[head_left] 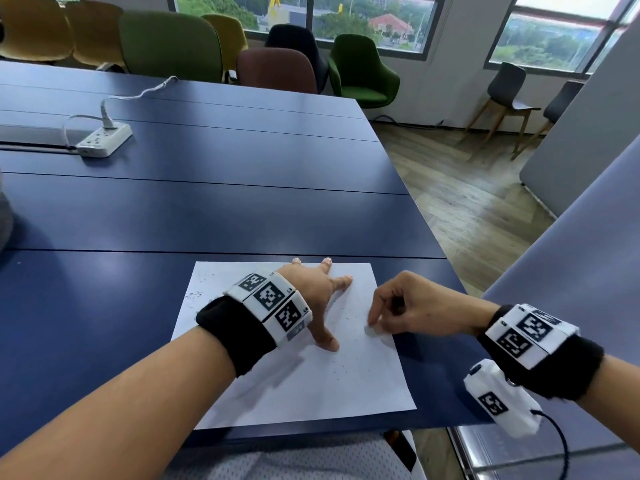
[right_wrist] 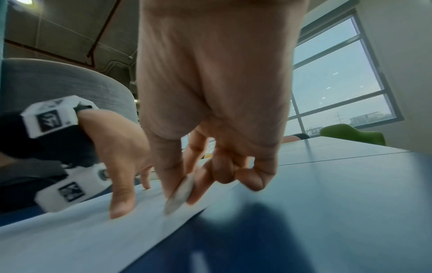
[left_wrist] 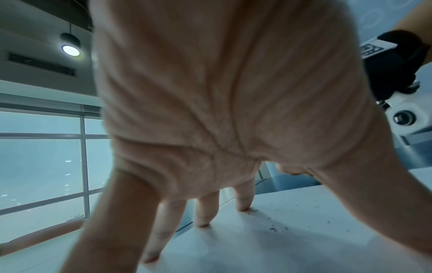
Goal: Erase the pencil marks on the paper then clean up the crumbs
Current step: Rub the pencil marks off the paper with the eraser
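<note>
A white sheet of paper [head_left: 294,386] lies on the blue table [head_left: 207,209] near its front edge. My left hand [head_left: 322,292] is spread on the paper, fingertips [left_wrist: 202,224] and thumb pressing it flat. My right hand [head_left: 388,313] pinches a small pale eraser [head_left: 371,330] between thumb and forefinger, its lower end touching the paper near the right edge. In the right wrist view the eraser [right_wrist: 180,194] stands tilted on the sheet. Dark eraser crumbs [head_left: 341,367] are scattered over the paper, more crumbs [head_left: 195,294] lying by the upper left corner. The crumbs [left_wrist: 272,229] show beside my left fingers.
A white power strip [head_left: 104,140] with its cable sits far back on the left. Several chairs [head_left: 360,74] stand beyond the table's far edge. The table's right edge [head_left: 426,230] drops to a wooden floor. A grey partition [head_left: 588,237] rises at the right.
</note>
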